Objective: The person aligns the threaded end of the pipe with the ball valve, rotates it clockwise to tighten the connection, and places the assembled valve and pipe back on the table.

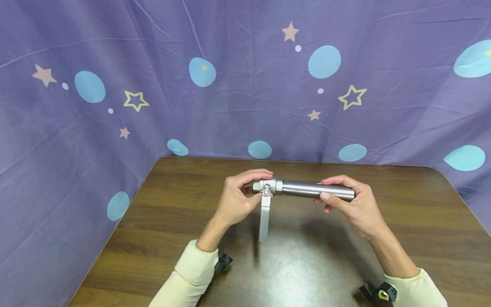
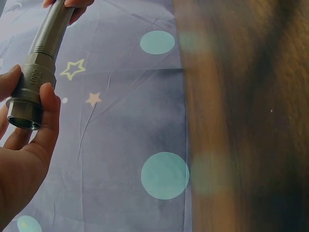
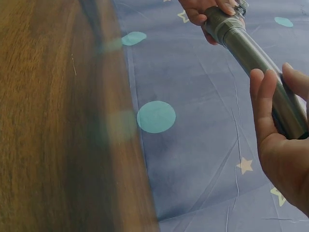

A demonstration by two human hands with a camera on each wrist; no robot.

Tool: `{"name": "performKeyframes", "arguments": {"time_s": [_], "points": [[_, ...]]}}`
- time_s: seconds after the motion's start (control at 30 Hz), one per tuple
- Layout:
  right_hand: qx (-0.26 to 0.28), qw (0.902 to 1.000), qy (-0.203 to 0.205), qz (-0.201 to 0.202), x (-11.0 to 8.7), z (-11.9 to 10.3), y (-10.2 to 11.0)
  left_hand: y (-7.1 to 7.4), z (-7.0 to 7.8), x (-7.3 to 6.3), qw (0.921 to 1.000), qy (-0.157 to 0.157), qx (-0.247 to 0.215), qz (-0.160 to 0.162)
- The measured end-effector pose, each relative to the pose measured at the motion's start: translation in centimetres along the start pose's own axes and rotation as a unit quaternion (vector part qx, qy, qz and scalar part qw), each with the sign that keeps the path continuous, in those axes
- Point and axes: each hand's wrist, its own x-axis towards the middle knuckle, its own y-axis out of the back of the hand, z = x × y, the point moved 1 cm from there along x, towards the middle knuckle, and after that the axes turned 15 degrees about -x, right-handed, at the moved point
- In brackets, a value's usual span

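A silver ball valve (image 1: 271, 186) with a long flat lever handle (image 1: 264, 219) is joined to a shiny metal pipe (image 1: 303, 189). Both are held level above the table. My left hand (image 1: 238, 200) grips the valve body at its left end, thumb in front and fingers behind. The lever points down toward me. Around the pipe's right half, my right hand (image 1: 354, 207) curls its thumb and fingers. In the left wrist view the valve's open end (image 2: 25, 116) faces the camera. The right wrist view shows the pipe (image 3: 256, 58) running between both hands.
A brown wooden table (image 1: 161, 221) lies beneath, with the hands' shadows on it. Purple fabric (image 1: 245, 94) with stars and blue dots hangs behind and at both sides. A black wrist camera (image 1: 377, 292) sits near the right cuff, another (image 1: 223, 262) near the left.
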Motion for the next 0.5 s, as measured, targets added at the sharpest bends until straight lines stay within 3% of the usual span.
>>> {"name": "performKeyframes", "arguments": {"time_s": [0.17, 0.33, 0.5], "points": [[-0.085, 0.9963, -0.013, -0.006, 0.00, -0.15, 0.16, -0.06, -0.02, 0.04, 1.0000, 0.003, 0.005, 0.004], [-0.191, 0.9815, 0.000, 0.000, -0.03, -0.34, 0.44, -0.03, -0.16, 0.02, 0.9999, 0.009, 0.003, 0.006], [-0.216, 0.9764, 0.013, 0.003, -0.01, -0.40, 0.42, 0.07, -0.26, 0.00, 0.9998, 0.015, 0.001, 0.009]]}}
